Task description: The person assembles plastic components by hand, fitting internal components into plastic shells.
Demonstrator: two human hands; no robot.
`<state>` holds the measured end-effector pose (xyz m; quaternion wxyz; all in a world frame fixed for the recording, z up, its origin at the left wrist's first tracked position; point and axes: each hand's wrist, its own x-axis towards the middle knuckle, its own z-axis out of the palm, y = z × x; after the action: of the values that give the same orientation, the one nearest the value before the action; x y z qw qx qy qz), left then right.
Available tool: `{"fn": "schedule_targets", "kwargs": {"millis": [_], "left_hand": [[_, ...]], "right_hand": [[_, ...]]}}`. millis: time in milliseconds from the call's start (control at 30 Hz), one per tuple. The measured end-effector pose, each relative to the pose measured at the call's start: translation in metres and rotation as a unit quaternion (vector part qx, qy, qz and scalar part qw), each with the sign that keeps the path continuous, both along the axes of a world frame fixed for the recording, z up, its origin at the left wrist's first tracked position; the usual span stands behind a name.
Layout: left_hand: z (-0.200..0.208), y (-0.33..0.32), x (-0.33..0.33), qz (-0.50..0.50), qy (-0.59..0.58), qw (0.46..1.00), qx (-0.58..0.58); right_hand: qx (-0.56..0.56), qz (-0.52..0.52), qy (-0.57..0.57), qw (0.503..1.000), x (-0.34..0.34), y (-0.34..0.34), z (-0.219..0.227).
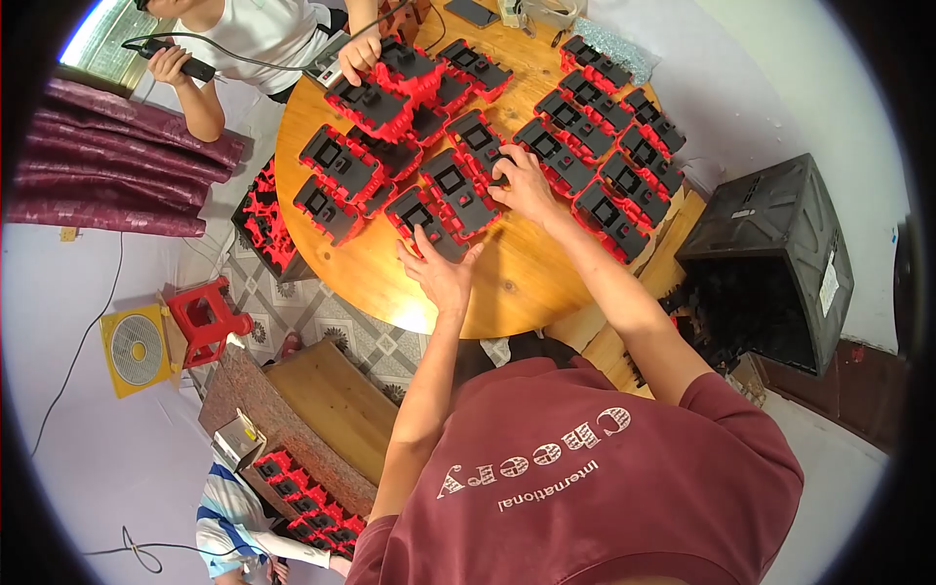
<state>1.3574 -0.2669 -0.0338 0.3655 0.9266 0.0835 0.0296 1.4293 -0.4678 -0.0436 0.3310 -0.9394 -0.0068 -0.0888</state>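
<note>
Rows of red plastic housings with black tops cover a round wooden table (390,300). My left hand (444,277) has its fingers spread, the tips touching the near edge of the closest housing (425,216). Further right, my right hand (526,188) pinches a small black part (501,172) whose kind I cannot make out. It is beside the middle housing (456,185) and close to another housing (482,141) behind it. Fingers partly hide the part.
Across the table, another person's hand (360,57) touches a stacked housing (369,103); their other hand holds a black corded tool (179,60). A black crate (770,224) lies on its side at right. Left stand a red stool (207,320) and a crate of red parts (263,222).
</note>
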Motion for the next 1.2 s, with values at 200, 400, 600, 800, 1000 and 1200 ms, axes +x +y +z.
{"fn": "schedule_targets", "kwargs": {"millis": [200,400,600,800,1000,1200], "left_hand": [[-0.007,-0.027,0.003,0.031,-0.019,0.996,0.087],[-0.036,-0.039,0.027,0.108,-0.077,0.979,0.156],[0.023,-0.062,-0.001,0.09,0.035,0.981,0.166],[0.041,-0.147,-0.045,-0.207,0.435,0.775,-0.409],[-0.015,-0.22,-0.03,-0.12,0.491,0.698,-0.507],[-0.008,-0.192,-0.061,-0.158,0.472,0.696,-0.517]], "right_hand": [[-0.001,0.002,-0.039,0.999,-0.004,-0.014,-0.006],[-0.074,0.008,-0.129,0.989,-0.009,0.01,0.014],[-0.104,-0.222,-0.231,0.942,-0.101,-0.063,0.041],[0.173,-0.466,-0.086,0.864,-0.152,-0.249,-0.008],[0.422,-0.355,0.095,0.829,-0.129,-0.25,0.015],[0.387,-0.353,-0.054,0.85,-0.203,-0.233,-0.046]]}}
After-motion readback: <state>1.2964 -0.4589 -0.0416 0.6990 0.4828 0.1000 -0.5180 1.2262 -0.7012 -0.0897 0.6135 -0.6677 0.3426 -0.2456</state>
